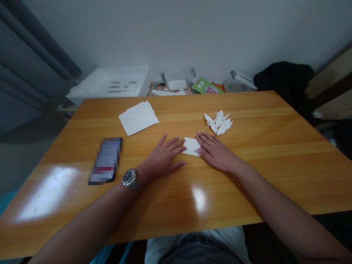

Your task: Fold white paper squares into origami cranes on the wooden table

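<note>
A small white piece of paper [191, 146], apparently folded, lies flat on the wooden table between both hands. At its left edge rest the fingertips of my left hand [165, 156], fingers spread and palm down. My right hand [217, 152] lies flat over the paper's right end, its fingers stretched out and hiding that part. Just beyond the right hand sits a cluster of white folded paper pieces [219, 122] with pointed tips. Farther back on the left is a stack of white paper sheets [139, 118].
A phone [107, 161] with a blurred screen lies on the table [170, 205] left of the left hand. Behind the far edge stand a white plastic tray [110, 82], a green booklet [206, 87] and a clear container. Something black [283, 82] is at the back right.
</note>
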Tool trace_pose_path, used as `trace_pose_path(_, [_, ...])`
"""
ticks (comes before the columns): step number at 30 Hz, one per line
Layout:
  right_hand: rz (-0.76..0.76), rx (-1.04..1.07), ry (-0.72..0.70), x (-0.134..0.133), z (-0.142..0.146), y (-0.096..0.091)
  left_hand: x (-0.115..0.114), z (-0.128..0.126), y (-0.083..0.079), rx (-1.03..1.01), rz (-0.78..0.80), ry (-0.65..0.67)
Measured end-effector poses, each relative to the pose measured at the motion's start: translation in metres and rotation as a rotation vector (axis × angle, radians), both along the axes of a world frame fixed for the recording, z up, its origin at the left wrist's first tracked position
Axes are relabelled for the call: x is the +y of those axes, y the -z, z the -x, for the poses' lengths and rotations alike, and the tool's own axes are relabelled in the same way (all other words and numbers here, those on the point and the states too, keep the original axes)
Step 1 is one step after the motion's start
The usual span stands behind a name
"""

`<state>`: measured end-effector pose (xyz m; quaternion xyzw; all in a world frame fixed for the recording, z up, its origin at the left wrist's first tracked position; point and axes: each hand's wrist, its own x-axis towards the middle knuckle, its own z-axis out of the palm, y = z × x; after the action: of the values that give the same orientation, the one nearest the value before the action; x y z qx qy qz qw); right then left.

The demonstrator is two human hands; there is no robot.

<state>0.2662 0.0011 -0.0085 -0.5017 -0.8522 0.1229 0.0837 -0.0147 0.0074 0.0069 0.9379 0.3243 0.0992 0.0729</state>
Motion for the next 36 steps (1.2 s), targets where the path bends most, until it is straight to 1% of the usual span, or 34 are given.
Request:
trace_pose_path(4, [0.002, 0.014, -0.053, 0.001, -0.002, -0.004, 0.000, -0.001, 0.000, 0.019, -0.034, -0.053])
trace_pose_path(9, [-0.004, 0.025, -0.141, -0.002, 0.000, -0.011, 0.002, -0.001, 0.000, 0.032, -0.082, -0.153])
trace_pose_path(13, [-0.016, 0.038, -0.234, -0.004, 0.003, -0.017, 0.002, -0.002, 0.000, 0.028, -0.079, -0.166])
trace_pose_path(18, [-0.001, 0.062, -0.239, -0.003, 0.005, -0.019, 0.003, -0.002, 0.002, 0.018, -0.083, -0.188])
trace_pose_path(21, [-0.002, 0.111, -0.254, -0.003, 0.005, -0.018, 0.004, -0.001, 0.002, 0.004, -0.074, -0.179])
trace_pose_path(27, [0.007, 0.318, -0.215, -0.002, 0.006, -0.019, 0.005, -0.002, -0.002, -0.051, -0.072, -0.175])
trace_pose_path(30, [-0.031, 0.419, -0.197, 0.000, 0.007, -0.021, 0.005, -0.005, -0.006, -0.047, -0.062, -0.196])
trace_pose_path(33, [-0.059, 0.437, -0.217, -0.001, 0.009, -0.021, 0.003, -0.008, -0.011, -0.025, -0.055, -0.217])
trace_pose_path(36, [-0.067, 0.404, -0.250, -0.002, 0.011, -0.017, 0.002, -0.010, -0.012, -0.026, -0.045, -0.256])
